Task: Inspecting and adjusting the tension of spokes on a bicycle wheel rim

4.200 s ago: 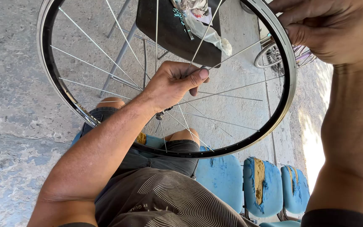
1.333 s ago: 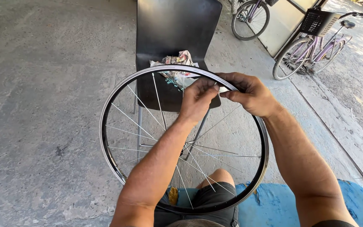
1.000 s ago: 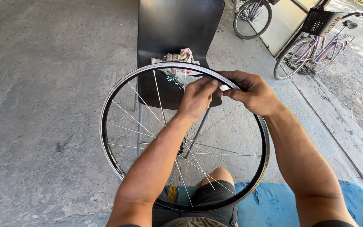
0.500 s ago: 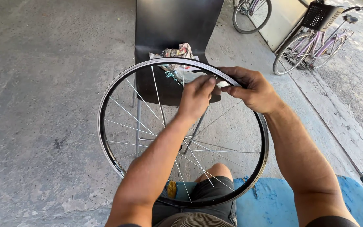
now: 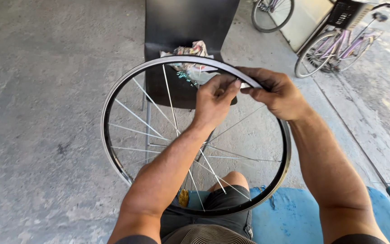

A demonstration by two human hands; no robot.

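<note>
A black bicycle wheel rim with thin silver spokes stands upright on my lap. My left hand reaches through the spokes, its fingertips pinched at the inside of the rim's top edge. My right hand grips the top of the rim from outside, thumb and fingers meeting the left fingertips. What the fingertips pinch is too small to tell. My knee shows behind the lower spokes.
A black chair stands just beyond the wheel, with crumpled paper and plastic on its seat. A pale purple bicycle with a basket and another bicycle wheel are at the back right. A blue bench is under me. The floor is concrete.
Since the earliest frame the wheel has dropped from close to the camera to upright on my lap. Over the last second both hands stay pinched at the rim's top with only slight shifts.
</note>
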